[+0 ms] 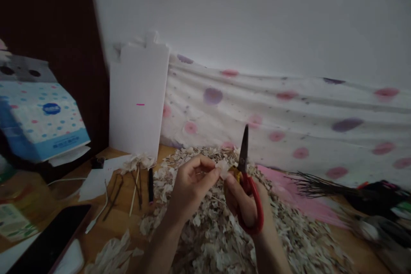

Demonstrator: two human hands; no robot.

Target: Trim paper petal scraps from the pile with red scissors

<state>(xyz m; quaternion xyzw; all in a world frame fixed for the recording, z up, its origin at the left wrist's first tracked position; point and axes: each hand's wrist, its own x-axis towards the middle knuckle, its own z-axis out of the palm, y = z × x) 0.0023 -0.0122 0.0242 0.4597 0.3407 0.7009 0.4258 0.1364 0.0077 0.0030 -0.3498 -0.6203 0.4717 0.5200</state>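
Between my two hands is a small pale, translucent petal [222, 168]. My left hand [195, 182] pinches its left side with thumb and fingertips. A pair of scissors [252, 205] with red handles and dark blades hangs on my right hand [244, 199], its blades together and pointing up. The right thumb and fingertips reach the petal's right edge; whether they grip it I cannot tell exactly. Under both hands spreads a large heap of dry, pale petals [208, 239].
At left lie a phone [53, 237], thin brown twigs [114, 197], a black marker [150, 186] and a petal bunch [138, 162]. A tissue pack [48, 115] hangs left. A white board [138, 94] leans on the wall. Dark stems [317, 186] lie over pink sheeting [289, 188] at right.
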